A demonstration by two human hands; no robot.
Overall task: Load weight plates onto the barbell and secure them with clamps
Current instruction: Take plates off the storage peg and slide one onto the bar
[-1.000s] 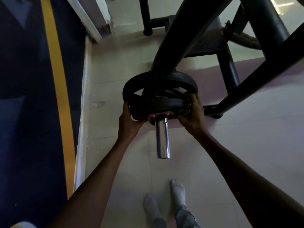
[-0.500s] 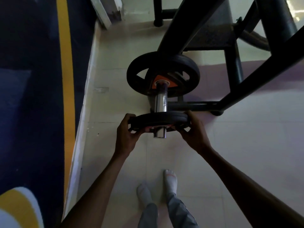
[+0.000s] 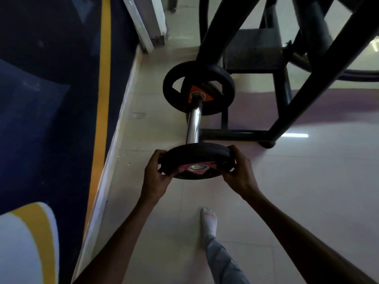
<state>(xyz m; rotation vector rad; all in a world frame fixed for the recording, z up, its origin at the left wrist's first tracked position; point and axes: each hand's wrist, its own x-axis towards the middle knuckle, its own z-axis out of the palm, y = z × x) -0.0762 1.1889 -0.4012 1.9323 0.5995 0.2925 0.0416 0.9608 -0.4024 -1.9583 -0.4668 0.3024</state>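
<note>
Gripping small plate at sleeve tip, L hand & R hand fingers clamped on opposite rims.

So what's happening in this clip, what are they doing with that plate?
A person holds a small black weight plate by its rim, left hand on one side and right hand on the other. The plate sits at the near tip of the chrome barbell sleeve. A larger black plate sits further in, against the black rack. No clamp is visible on the sleeve.
</note>
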